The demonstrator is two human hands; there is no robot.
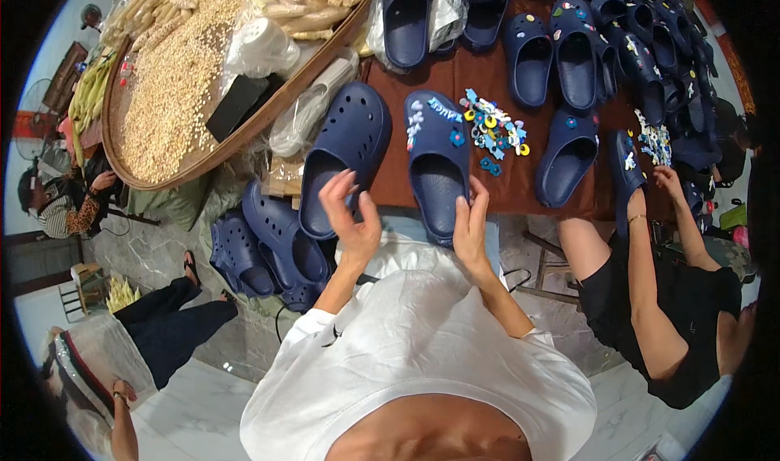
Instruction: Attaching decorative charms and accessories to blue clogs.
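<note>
The left hand (351, 217) was over the heel part of a plain clog (357, 128). Its fingers were spread and not closed around anything; I could not tell if their tips touched the clog. The toe of this clog pointed away from the person, and its long axis leaned a little to the right at the far end. Only holes were on its top.

The right hand (470, 229) was at the right edge of the heel of a decorated clog (439, 168). The thumb and the fingers were near together there, but I could not tell if they pinched the wall of the clog or only touched it. This clog lay between the two hands and farther out. Its toe also pointed away, with the long axis almost straight ahead, leaning slightly to the left. The heel was toward the person, past the near edge of the brown cloth (516, 189). Small white and blue charms sat on its toe.

Beyond the right hand, just beside this clog, was a pile of loose charms (491, 128). Well to the right of that hand, a co-worker's hand (668, 183) was near another clog (624, 164). Beyond the left hand and to its left stood a tray (325, 52) with kernels (166, 95).
</note>
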